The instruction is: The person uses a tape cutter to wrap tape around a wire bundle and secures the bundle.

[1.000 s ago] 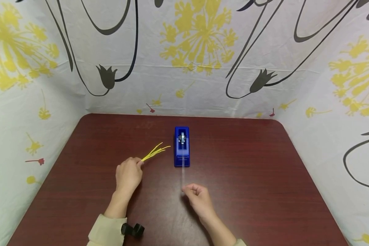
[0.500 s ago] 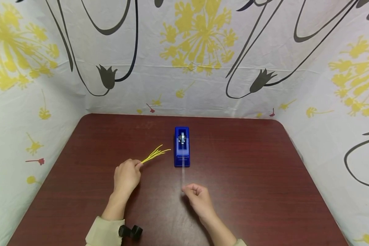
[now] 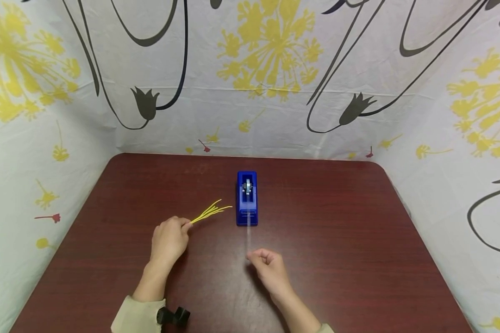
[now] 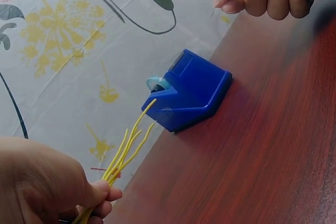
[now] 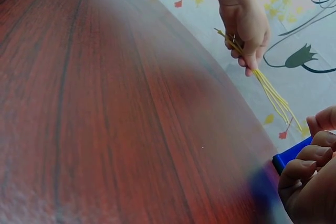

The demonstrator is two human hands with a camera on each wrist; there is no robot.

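My left hand (image 3: 170,239) pinches a small bundle of thin yellow wires (image 3: 210,212) whose free ends fan out to the right, toward the dispenser. In the left wrist view the wires (image 4: 126,148) come up between thumb and fingers. A blue tape dispenser (image 3: 247,199) with a small roll of clear tape stands near the middle of the table. From its front a strip of clear tape (image 3: 248,238) stretches to my right hand (image 3: 268,270), which pinches the strip's end between thumb and forefinger. The right wrist view shows that hand's curled fingers (image 5: 306,169) at the lower right.
The dark red wooden table (image 3: 337,231) has rounded far corners. White cloth (image 3: 283,120) printed with yellow and grey flowers hangs behind it and along both sides. A black wrist strap with a camera (image 3: 173,316) sits at the left sleeve.
My left hand and the yellow wires have moved slightly toward me, the hand also a little to the left. The right hand, tape strip and dispenser stay in place.
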